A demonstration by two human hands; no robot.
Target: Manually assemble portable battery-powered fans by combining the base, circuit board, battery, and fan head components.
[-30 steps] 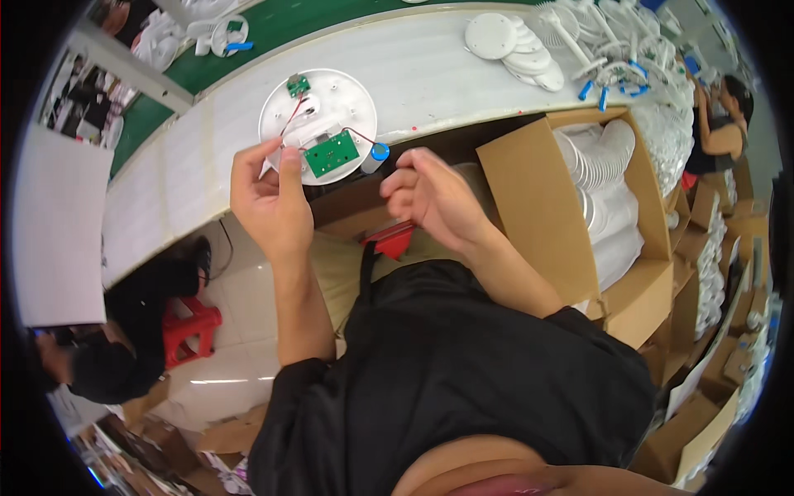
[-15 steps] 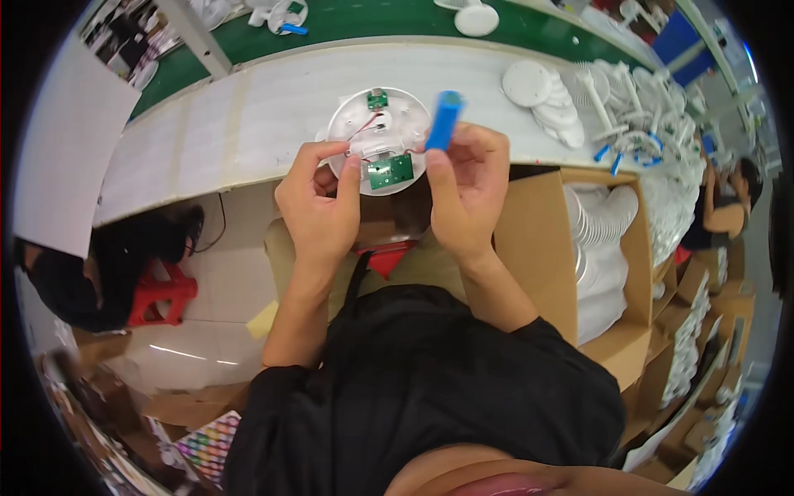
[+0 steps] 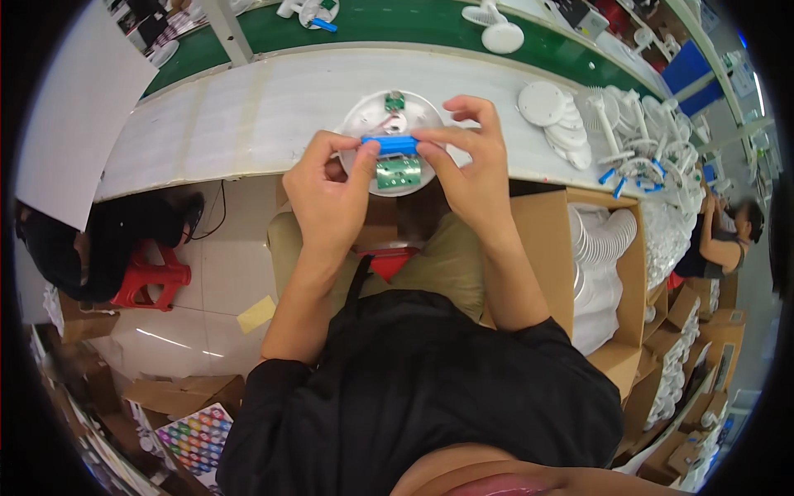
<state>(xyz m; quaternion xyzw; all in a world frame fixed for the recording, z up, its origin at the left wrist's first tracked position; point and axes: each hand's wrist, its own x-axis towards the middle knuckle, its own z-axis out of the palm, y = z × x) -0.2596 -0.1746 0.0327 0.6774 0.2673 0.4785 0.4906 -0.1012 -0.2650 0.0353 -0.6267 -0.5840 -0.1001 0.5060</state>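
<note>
A blue cylindrical battery (image 3: 390, 145) lies level across the middle of a round white plastic housing (image 3: 353, 124). My left hand (image 3: 329, 192) pinches the battery's left end between thumb and forefinger. At its right end are the thumb and forefinger of my right hand (image 3: 478, 169), whose other fingers are raised. Below the battery, a green circuit board (image 3: 399, 173) sits in the housing. A smaller green board (image 3: 394, 101) is near the far rim, with thin wires beside it. The battery hides the housing's centre.
The housing is at the front edge of a white bench (image 3: 256, 107). To the right are stacked white discs (image 3: 546, 107) and a heap of white fan parts with blue batteries (image 3: 637, 178). A cardboard box (image 3: 538, 240) of white parts stands below. A green conveyor (image 3: 397, 29) runs behind; a co-worker (image 3: 724, 236) sits far right.
The battery has gone from upright in my right hand to lying across the housing. My left hand has moved from the wires to the battery's left end.
</note>
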